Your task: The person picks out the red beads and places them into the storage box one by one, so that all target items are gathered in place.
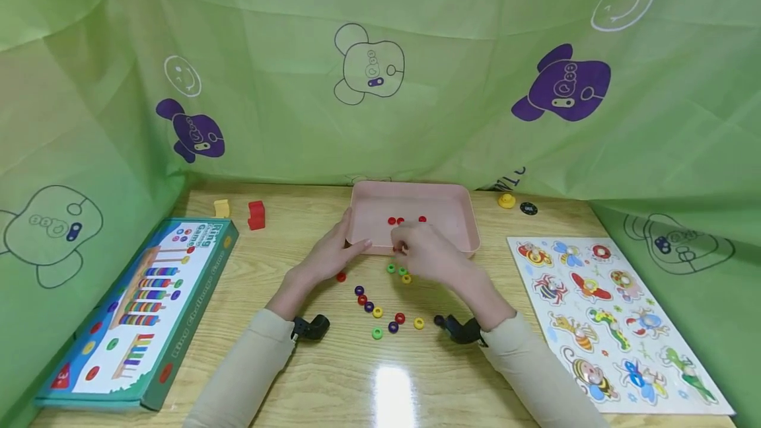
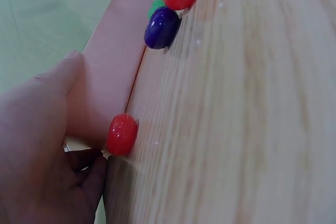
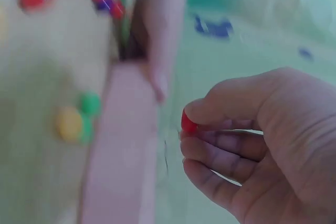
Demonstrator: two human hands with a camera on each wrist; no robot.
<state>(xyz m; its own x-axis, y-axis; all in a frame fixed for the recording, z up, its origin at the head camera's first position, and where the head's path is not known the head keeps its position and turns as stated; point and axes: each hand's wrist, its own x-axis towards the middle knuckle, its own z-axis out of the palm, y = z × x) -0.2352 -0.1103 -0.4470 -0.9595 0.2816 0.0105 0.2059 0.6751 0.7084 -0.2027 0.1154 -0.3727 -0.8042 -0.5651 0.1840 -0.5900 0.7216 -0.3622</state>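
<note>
My left hand [image 1: 329, 249] holds the near left corner of a shallow pink tray [image 1: 452, 210], its thumb at the front rim and the other fingers by the left side. Over the tray's front edge, my right hand [image 1: 425, 253] pinches a small red ring [image 3: 189, 123] between thumb and fingertips. Inside the tray lie a few red rings [image 1: 422, 219]. Just in front of it are green rings [image 1: 391, 269] and a yellow ring [image 1: 406, 279]. Another red ring [image 2: 122, 135] lies on the table beside my left hand.
Several purple, red, yellow and green rings [image 1: 377, 312] are scattered between my forearms. A ring game box [image 1: 148, 309] lies at left, an insect puzzle board [image 1: 612, 322] at right. Red [image 1: 256, 215] and yellow blocks [image 1: 222, 209], a yellow duck [image 1: 507, 201] and a black chip [image 1: 528, 208] sit near the back.
</note>
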